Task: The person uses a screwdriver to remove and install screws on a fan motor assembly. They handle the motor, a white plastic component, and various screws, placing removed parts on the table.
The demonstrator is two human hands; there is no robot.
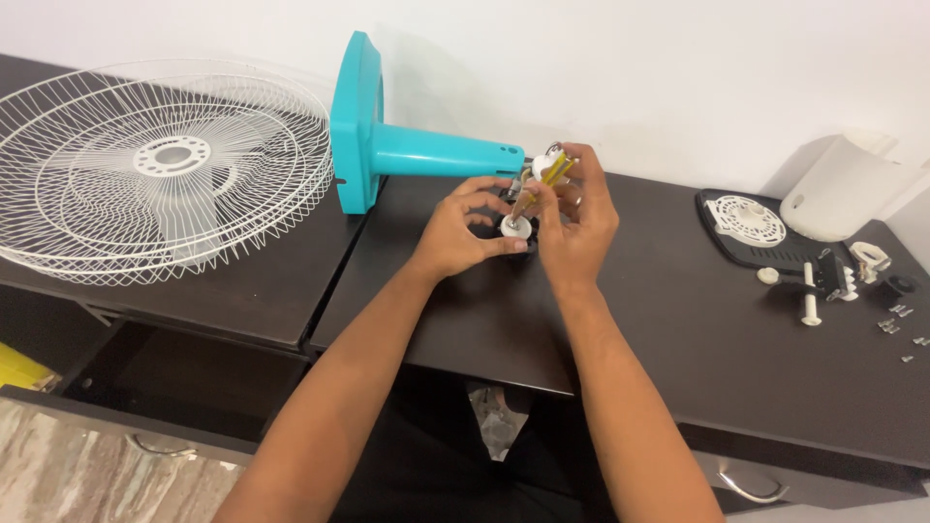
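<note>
Two dark counter tops meet at a seam in front of us, and everything lies on them.

Largest first: the white wire fan guard sits flat on the far-left counter, well apart from our hands. Next, the teal fan stand lies on its side; its flat base is at the left, beside the guard, and its long axis runs left to right, with the open end of the column pointing straight at our hands. A white housing cover stands at the far right, with a black grille plate just beside it and loose small parts and screws nearer the counter edge.

Smallest: the small white round piece and the wired part with yellow leads at the column's mouth.

Our left hand is curled, thumb and fingertips pinched on the white round piece, which sits just above the counter, directly below the column end. Our right hand is closed round the wired part, holding it up just beside the column mouth, leads showing between the fingers.

The relation that counts: both hands meet at the right end of the stand. The round piece lies just below and left of the wired part, nearly touching; whether they are joined, we cannot tell. The right hand is nearer the column.
</note>
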